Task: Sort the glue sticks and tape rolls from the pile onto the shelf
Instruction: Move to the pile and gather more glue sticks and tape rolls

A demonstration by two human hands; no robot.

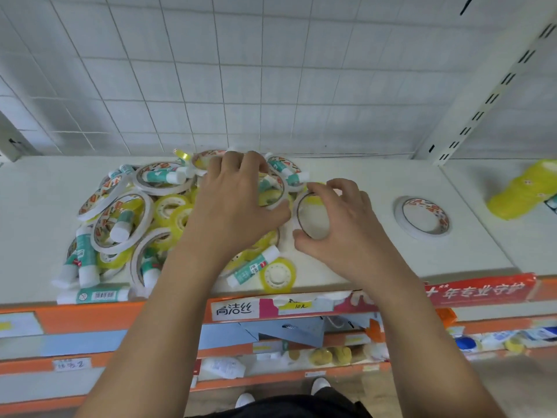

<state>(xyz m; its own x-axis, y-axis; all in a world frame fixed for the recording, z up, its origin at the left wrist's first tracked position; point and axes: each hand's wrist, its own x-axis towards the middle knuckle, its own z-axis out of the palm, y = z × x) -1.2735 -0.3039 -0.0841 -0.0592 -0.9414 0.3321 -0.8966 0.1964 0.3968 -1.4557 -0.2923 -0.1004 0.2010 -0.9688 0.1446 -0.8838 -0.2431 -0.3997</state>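
Item in hand: one white tape roll [312, 217], at the right edge of the pile [135, 212], on or just above the shelf [376, 176]; we cannot tell which. Our right hand [343, 227] pinches its rim between thumb and curled fingers. We judge it light, stiff and thin-walled, best taken by the rim or with a finger through the hole; the smooth side may slip. Our left hand [238, 203] lies on the pile with fingers bent over more rolls; whether it grips one we cannot tell. Pile contents: wide white rolls, small yellow rolls and glue sticks, interlocked, some sticks lying through rings, so one lift may drag neighbours. Near the front edge: a glue stick [252, 267] and a yellow roll [277, 276], which we judge could roll off. Set apart to the right: stacked white rolls [423, 217]; further right, a yellow stack [521, 191], blurred.
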